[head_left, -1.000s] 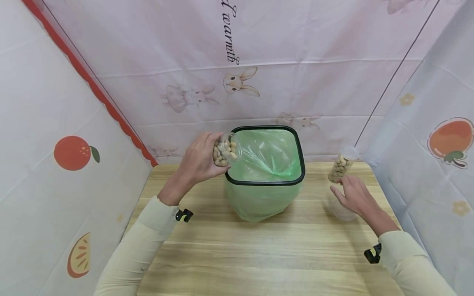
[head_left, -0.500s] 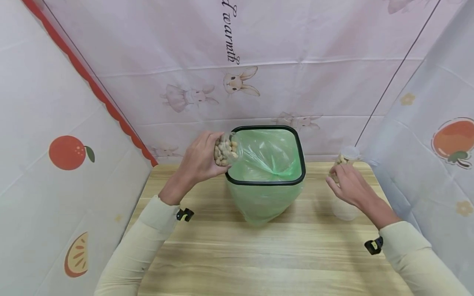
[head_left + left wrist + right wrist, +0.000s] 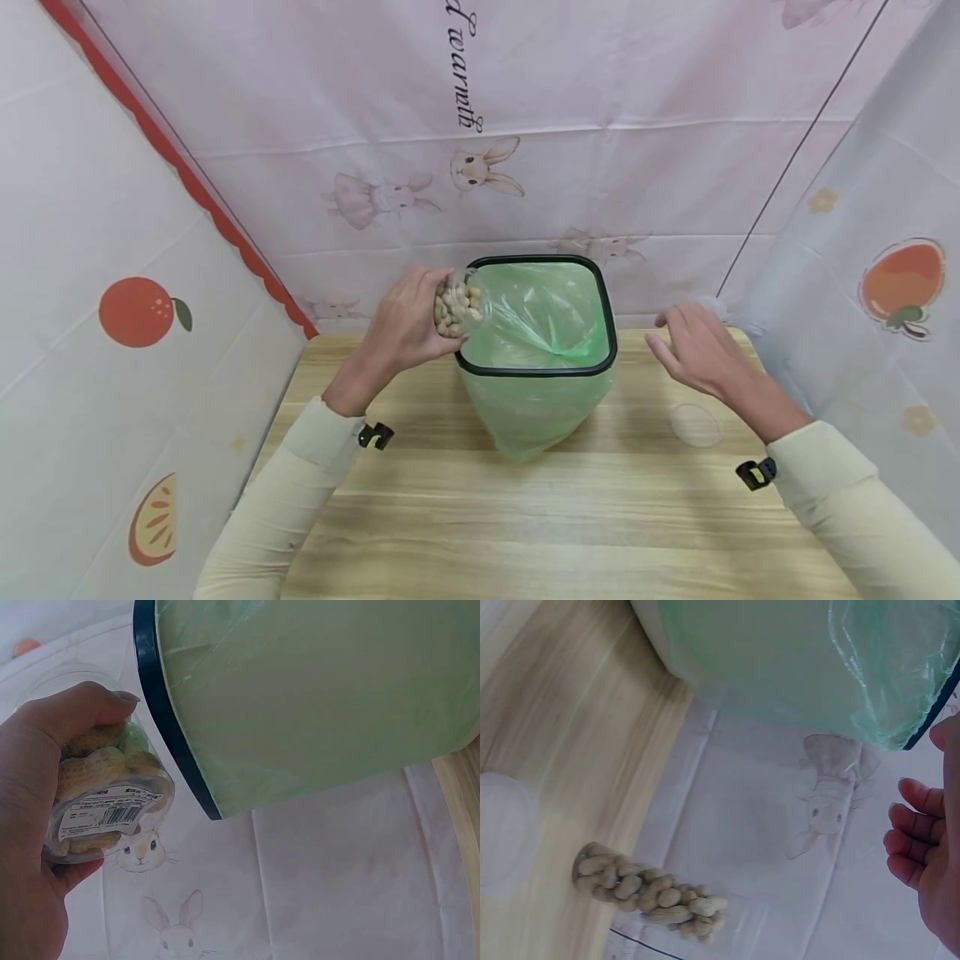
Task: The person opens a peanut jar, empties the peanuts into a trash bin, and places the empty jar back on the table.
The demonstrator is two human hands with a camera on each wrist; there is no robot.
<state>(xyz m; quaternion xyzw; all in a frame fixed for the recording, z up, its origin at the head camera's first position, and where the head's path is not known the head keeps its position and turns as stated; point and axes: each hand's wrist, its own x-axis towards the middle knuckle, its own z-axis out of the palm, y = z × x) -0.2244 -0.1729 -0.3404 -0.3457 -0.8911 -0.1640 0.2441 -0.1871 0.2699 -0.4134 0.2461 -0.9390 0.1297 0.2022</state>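
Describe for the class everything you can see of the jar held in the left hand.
The jar is clear, rounded and looks like plastic, with peanuts in their shells inside. A white label with black print and a barcode shows on it. The left hand grips it tilted, mouth end towards the bin. It is held up at the bin's left edge; whether they touch is unclear.

from the bin (image 3: 536, 372), a hand could pass over the table (image 3: 555, 525) at six o'clock; the curtain (image 3: 540, 92) bars twelve, the tilted jar (image 3: 455, 310) nine, the right hand (image 3: 699, 348) and tall peanut jar (image 3: 651, 892) three.
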